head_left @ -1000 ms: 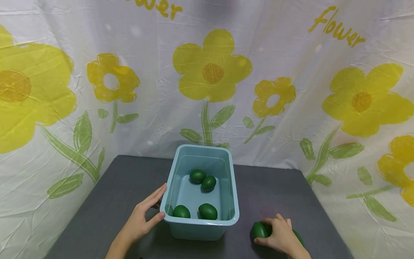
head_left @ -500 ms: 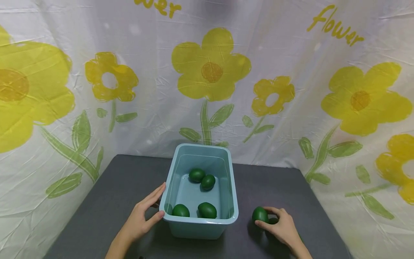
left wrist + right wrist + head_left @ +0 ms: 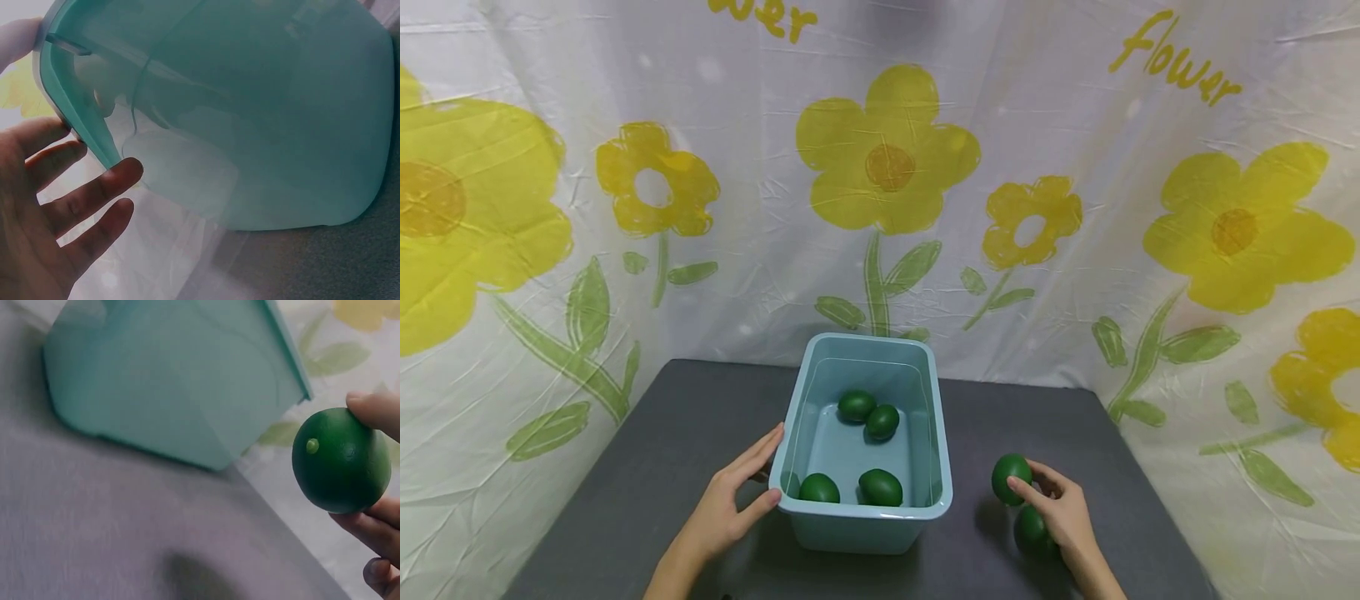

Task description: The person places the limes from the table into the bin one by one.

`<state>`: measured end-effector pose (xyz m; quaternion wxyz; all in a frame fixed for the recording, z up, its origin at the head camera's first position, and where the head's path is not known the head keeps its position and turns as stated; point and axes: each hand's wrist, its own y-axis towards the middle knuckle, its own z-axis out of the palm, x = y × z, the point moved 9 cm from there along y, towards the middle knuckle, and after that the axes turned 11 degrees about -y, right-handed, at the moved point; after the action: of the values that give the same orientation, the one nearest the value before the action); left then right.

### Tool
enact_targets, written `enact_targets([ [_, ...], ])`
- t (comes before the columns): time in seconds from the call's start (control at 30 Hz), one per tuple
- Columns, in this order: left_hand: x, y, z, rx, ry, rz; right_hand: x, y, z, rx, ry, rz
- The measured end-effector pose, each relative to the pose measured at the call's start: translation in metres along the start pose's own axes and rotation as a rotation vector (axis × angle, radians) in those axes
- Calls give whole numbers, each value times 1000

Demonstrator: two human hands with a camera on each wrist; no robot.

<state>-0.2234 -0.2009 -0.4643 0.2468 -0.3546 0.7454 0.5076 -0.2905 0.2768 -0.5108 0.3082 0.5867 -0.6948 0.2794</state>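
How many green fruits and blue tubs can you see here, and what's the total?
Blue tub: 1
Green fruits: 6 visible (4 in the tub, 1 in the right hand, 1 on the table)
Total: 7, though the right hand could hide more.

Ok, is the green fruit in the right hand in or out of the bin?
Out. The right hand pinches the green fruit to the right of the bin, with dark table showing between them in the head view.
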Motion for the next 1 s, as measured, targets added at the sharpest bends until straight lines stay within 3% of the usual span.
enact_targets([
  [0.17, -1, 1, 1, 2, -2, 0, 0, 4, 2, 43, 86, 66],
  [0.4, -1, 2, 1, -10, -9, -5, 10, 7, 2, 70, 167, 65],
  [1.0, -2, 1, 1, -14, -20, 24, 54, 15, -10, -2, 216, -73],
])
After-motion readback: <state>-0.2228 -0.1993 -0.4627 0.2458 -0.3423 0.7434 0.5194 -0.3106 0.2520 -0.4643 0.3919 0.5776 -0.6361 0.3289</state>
